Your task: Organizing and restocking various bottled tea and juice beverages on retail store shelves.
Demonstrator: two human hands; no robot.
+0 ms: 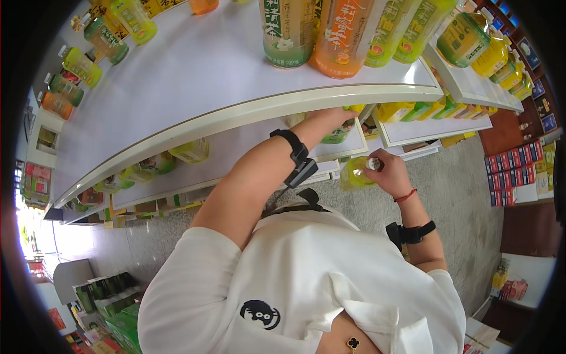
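Observation:
My right hand (389,171) grips a clear plastic bottle of yellow-green drink (353,175) by its white-capped neck. The bottle is tilted, its base to the left, in front of the lower shelves. My left hand (338,114) reaches in below the edge of the upper shelf (177,57), onto the lower shelf (261,137). Right by it stands a drink bottle with a green base (338,135). The fingers of this hand are mostly hidden, so whether it holds that bottle is unclear.
Tall tea bottles in green (287,40), orange (338,44) and lime (411,35) stand near the upper shelf's front edge. Large jugs (464,40) line the side shelf at right. More bottles (154,163) lie left below. Stacked boxes (510,170) stand beyond the grey floor (460,190).

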